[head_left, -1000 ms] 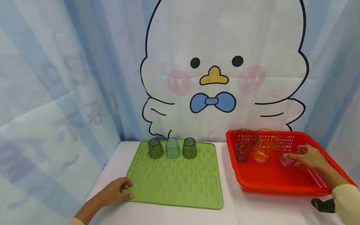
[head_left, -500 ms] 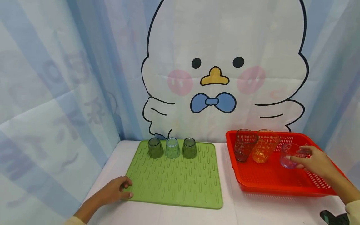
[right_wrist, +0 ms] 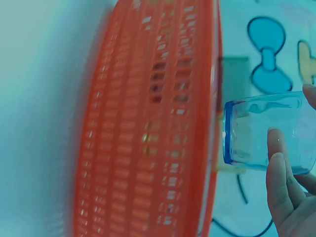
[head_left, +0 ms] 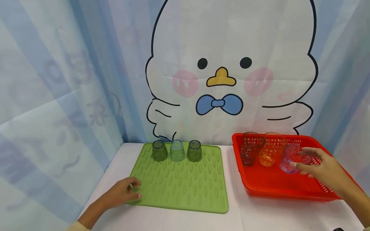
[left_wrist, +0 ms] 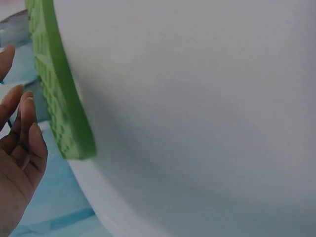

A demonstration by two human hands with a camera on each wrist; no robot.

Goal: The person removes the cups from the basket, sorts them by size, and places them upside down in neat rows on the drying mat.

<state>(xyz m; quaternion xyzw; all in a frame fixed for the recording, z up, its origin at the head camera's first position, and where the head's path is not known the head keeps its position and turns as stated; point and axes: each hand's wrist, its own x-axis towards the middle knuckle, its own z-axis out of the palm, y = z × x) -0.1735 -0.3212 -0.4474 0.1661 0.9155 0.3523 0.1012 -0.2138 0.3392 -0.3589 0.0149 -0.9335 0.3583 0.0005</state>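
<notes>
My right hand [head_left: 323, 166] holds a clear, purple-tinted glass [head_left: 287, 160] between thumb and fingers, over the red basket. In the right wrist view, the glass [right_wrist: 261, 133] shows a thick blue base at the basket's rim, with fingers along its side. Just left of it in the head view, an orange glass [head_left: 268, 155] and a dark reddish glass [head_left: 249, 155] stand in the basket. My left hand [head_left: 119, 194], fingers loosely bent and holding nothing, lies at the front left corner of the green mat [head_left: 179, 189]; the left wrist view shows the mat's edge beside it.
The red plastic basket [head_left: 277, 194] has perforated walls and stands right of the mat. Along the mat's back edge are a dark green glass [head_left: 160, 154], a pale blue one [head_left: 177, 154] and another dark green one [head_left: 195, 154]. Behind the table hangs a printed curtain [head_left: 219, 125].
My right hand has lifted the purple-tinted glass and carried it left, up to the orange glass. My left hand has shifted slightly right over the mat's corner.
</notes>
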